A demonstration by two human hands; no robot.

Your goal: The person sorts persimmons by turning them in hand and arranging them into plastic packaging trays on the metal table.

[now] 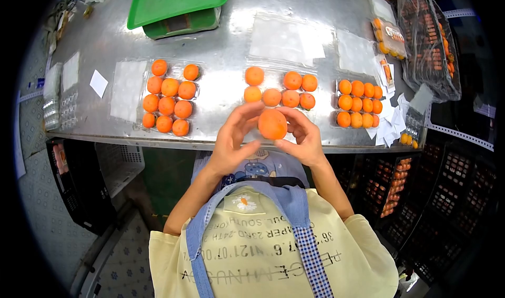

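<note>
A single orange [272, 123] is between my two cupped hands, above the front edge of the metal table. The fingers of my left hand [235, 137] curve around its left side, with the fingertips at its upper left. My right hand [304, 139] wraps around the other side, its thumb near the bottom of the fruit. Just beyond the hands lies a clear plastic tray [273, 77] with several oranges [290, 97] in rows. Its near row is partly hidden by my hands. One pocket in its far row holds no orange.
Other clear trays of oranges lie left [166, 106] and right [356, 104]. A green tray [179, 3] rests at the back left. Paper slips [390, 123] are scattered at the right, near a large plastic-wrapped pack [425, 45]. Dark crates [442, 182] stand below the table.
</note>
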